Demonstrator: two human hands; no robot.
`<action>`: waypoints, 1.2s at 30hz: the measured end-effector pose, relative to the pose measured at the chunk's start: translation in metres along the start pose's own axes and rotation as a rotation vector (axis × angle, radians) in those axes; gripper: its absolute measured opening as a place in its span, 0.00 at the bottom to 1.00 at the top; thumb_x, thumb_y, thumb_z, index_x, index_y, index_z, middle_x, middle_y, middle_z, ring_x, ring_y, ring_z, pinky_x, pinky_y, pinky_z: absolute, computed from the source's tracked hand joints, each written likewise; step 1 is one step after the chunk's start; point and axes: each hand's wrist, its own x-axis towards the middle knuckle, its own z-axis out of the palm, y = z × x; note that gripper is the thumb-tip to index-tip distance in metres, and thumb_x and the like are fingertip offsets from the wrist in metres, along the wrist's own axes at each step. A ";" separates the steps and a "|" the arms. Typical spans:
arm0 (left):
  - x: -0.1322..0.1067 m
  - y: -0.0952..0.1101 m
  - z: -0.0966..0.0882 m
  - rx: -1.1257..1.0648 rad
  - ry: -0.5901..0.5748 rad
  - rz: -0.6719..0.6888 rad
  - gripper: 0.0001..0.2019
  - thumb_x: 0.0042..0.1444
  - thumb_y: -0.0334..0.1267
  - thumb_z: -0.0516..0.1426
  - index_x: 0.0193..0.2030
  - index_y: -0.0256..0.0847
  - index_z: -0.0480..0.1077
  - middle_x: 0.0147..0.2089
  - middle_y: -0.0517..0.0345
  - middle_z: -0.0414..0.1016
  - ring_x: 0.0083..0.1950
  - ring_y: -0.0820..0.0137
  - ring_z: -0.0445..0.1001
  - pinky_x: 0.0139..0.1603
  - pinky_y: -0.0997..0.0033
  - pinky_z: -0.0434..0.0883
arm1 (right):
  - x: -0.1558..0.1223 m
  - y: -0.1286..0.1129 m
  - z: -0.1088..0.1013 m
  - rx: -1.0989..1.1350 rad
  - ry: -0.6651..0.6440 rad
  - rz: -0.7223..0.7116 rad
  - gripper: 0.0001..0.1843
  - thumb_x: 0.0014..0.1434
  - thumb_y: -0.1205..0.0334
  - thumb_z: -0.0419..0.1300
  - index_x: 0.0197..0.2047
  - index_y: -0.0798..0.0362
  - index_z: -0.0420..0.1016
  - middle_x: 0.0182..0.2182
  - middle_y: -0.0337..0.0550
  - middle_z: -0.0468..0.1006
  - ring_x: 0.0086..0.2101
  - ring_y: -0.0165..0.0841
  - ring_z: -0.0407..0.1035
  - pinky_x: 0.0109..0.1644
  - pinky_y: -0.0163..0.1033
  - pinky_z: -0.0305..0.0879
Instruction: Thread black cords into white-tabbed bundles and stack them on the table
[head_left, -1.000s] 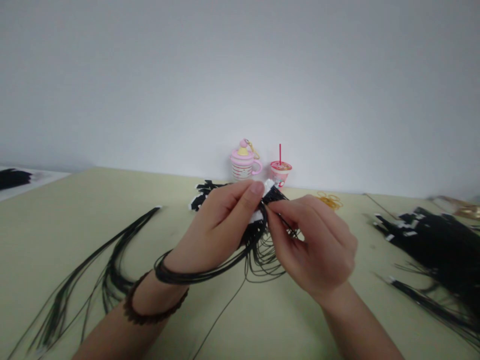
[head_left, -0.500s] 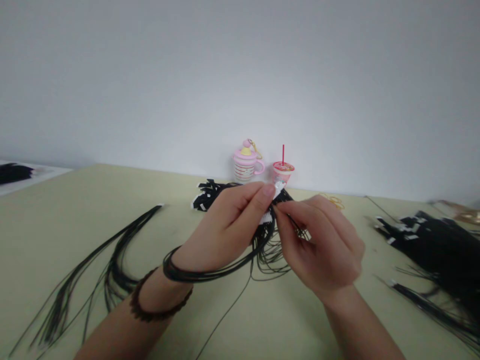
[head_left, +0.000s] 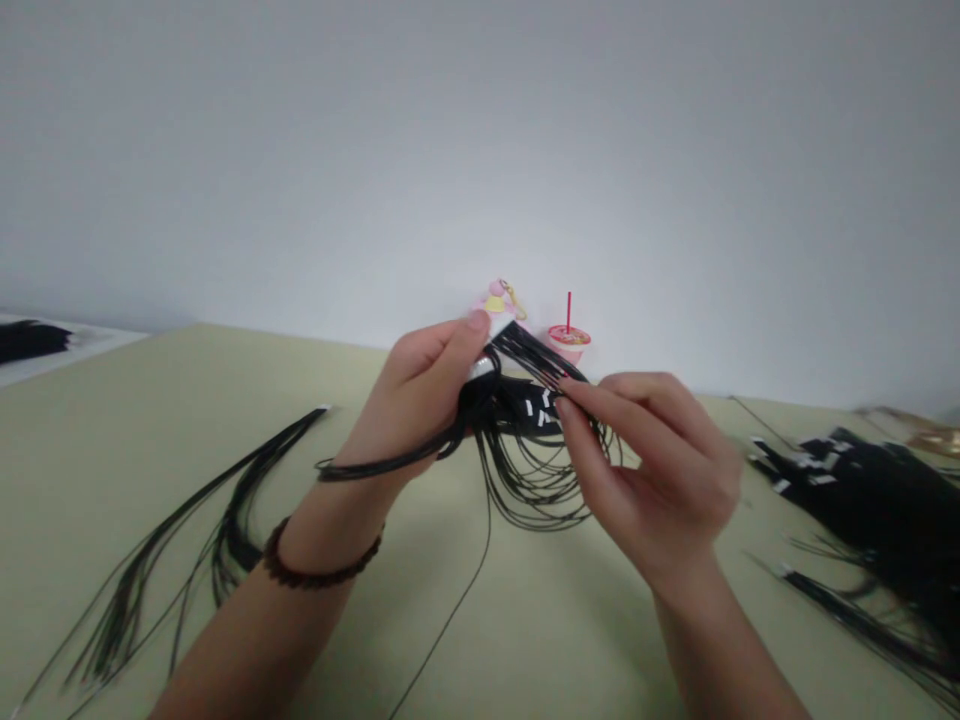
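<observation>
My left hand [head_left: 412, 400] grips a white connector [head_left: 501, 328] between thumb and fingers, raised above the table. Black wires [head_left: 534, 352] fan out of the connector toward the right and hang below in loose loops. A second white connector [head_left: 481, 369] shows just under my left thumb, with more black wires curling back over that wrist. My right hand [head_left: 656, 470] pinches at the fanned wires with thumb and index finger; how many strands it has hold of cannot be made out. One long single wire trails down toward the front edge of view.
Behind the hands lie bundled black wires with white ends [head_left: 541, 408]. A pink toy cup with a red straw [head_left: 568, 338] and a pink mug [head_left: 495, 298] stand by the wall. Wire bundles lie at left [head_left: 247, 490] and right [head_left: 885, 510].
My left hand has moved left and up with the connector. The right hand, formerly close to the connector, is now further along the wires, which have spread out between the hands.
</observation>
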 end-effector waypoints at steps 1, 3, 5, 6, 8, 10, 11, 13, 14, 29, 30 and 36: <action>0.003 -0.002 0.000 -0.061 0.043 -0.037 0.18 0.59 0.44 0.49 0.21 0.38 0.64 0.17 0.63 0.61 0.16 0.79 0.57 0.15 0.79 0.55 | 0.000 -0.001 -0.001 -0.027 0.023 0.027 0.12 0.50 0.73 0.63 0.41 0.58 0.77 0.35 0.48 0.74 0.35 0.32 0.68 0.36 0.39 0.68; 0.010 -0.007 0.002 -0.129 0.125 -0.093 0.17 0.58 0.44 0.50 0.21 0.39 0.63 0.16 0.64 0.59 0.13 0.79 0.56 0.12 0.79 0.53 | 0.000 -0.006 -0.004 -0.043 0.074 0.076 0.15 0.49 0.73 0.64 0.42 0.57 0.76 0.41 0.51 0.71 0.41 0.36 0.67 0.41 0.43 0.67; 0.014 -0.012 0.003 -0.157 0.189 -0.111 0.17 0.58 0.44 0.51 0.21 0.39 0.62 0.15 0.64 0.58 0.12 0.79 0.56 0.10 0.79 0.53 | -0.001 -0.013 -0.007 0.094 0.089 0.125 0.14 0.48 0.75 0.62 0.40 0.57 0.75 0.40 0.49 0.71 0.41 0.35 0.67 0.42 0.43 0.67; 0.016 -0.014 0.004 -0.169 0.211 -0.112 0.17 0.57 0.44 0.52 0.20 0.39 0.62 0.14 0.64 0.58 0.12 0.79 0.56 0.10 0.79 0.53 | -0.001 -0.017 -0.008 0.217 0.057 0.147 0.13 0.48 0.76 0.61 0.39 0.57 0.74 0.38 0.46 0.71 0.39 0.33 0.68 0.41 0.41 0.67; 0.017 -0.016 0.004 -0.210 0.235 -0.124 0.17 0.57 0.43 0.52 0.20 0.39 0.61 0.14 0.64 0.58 0.12 0.79 0.57 0.09 0.79 0.53 | -0.001 -0.022 -0.010 0.485 -0.184 0.166 0.11 0.48 0.78 0.59 0.35 0.56 0.71 0.32 0.40 0.72 0.33 0.28 0.68 0.37 0.35 0.67; 0.018 -0.015 0.003 -0.275 0.252 -0.159 0.16 0.58 0.42 0.51 0.21 0.39 0.62 0.14 0.64 0.60 0.12 0.79 0.57 0.09 0.79 0.54 | -0.001 -0.023 -0.009 0.601 -0.580 0.142 0.08 0.49 0.76 0.59 0.32 0.54 0.68 0.27 0.34 0.71 0.28 0.24 0.66 0.33 0.31 0.64; 0.019 -0.014 0.002 -0.313 0.263 -0.184 0.16 0.59 0.41 0.51 0.22 0.39 0.63 0.14 0.64 0.60 0.12 0.79 0.58 0.09 0.80 0.54 | -0.001 -0.022 -0.008 0.556 -0.747 0.125 0.06 0.51 0.73 0.59 0.30 0.54 0.68 0.26 0.33 0.71 0.27 0.24 0.66 0.32 0.31 0.63; 0.020 -0.010 -0.001 -0.386 0.288 -0.236 0.16 0.60 0.40 0.50 0.22 0.38 0.62 0.14 0.65 0.60 0.12 0.80 0.58 0.10 0.81 0.55 | -0.002 -0.018 -0.003 0.332 -0.915 0.109 0.04 0.55 0.69 0.56 0.29 0.54 0.66 0.24 0.34 0.70 0.26 0.25 0.65 0.31 0.32 0.59; 0.021 -0.009 -0.002 -0.414 0.303 -0.256 0.16 0.60 0.40 0.50 0.22 0.38 0.61 0.14 0.66 0.60 0.12 0.80 0.57 0.10 0.81 0.55 | -0.003 -0.015 -0.001 0.219 -0.930 0.105 0.04 0.56 0.68 0.55 0.29 0.54 0.66 0.25 0.35 0.70 0.26 0.26 0.65 0.31 0.33 0.58; 0.024 -0.023 -0.006 -0.182 0.298 -0.025 0.18 0.59 0.45 0.50 0.20 0.41 0.59 0.14 0.67 0.55 0.13 0.79 0.55 0.11 0.77 0.52 | 0.000 -0.008 -0.012 0.133 -1.013 -0.144 0.07 0.60 0.69 0.54 0.33 0.53 0.73 0.25 0.36 0.73 0.27 0.25 0.67 0.30 0.31 0.59; 0.025 -0.027 -0.007 -0.105 0.297 0.044 0.19 0.59 0.46 0.50 0.20 0.41 0.58 0.15 0.66 0.54 0.14 0.78 0.54 0.12 0.76 0.52 | 0.003 -0.007 -0.018 0.201 -0.981 -0.148 0.07 0.61 0.68 0.55 0.36 0.52 0.74 0.26 0.36 0.74 0.27 0.25 0.68 0.31 0.30 0.61; 0.034 -0.039 -0.017 0.324 0.294 0.318 0.20 0.60 0.42 0.50 0.18 0.40 0.57 0.17 0.64 0.53 0.21 0.76 0.54 0.20 0.74 0.52 | 0.015 0.017 -0.052 0.408 -0.543 0.070 0.12 0.56 0.70 0.61 0.43 0.50 0.77 0.32 0.41 0.70 0.30 0.26 0.68 0.26 0.32 0.63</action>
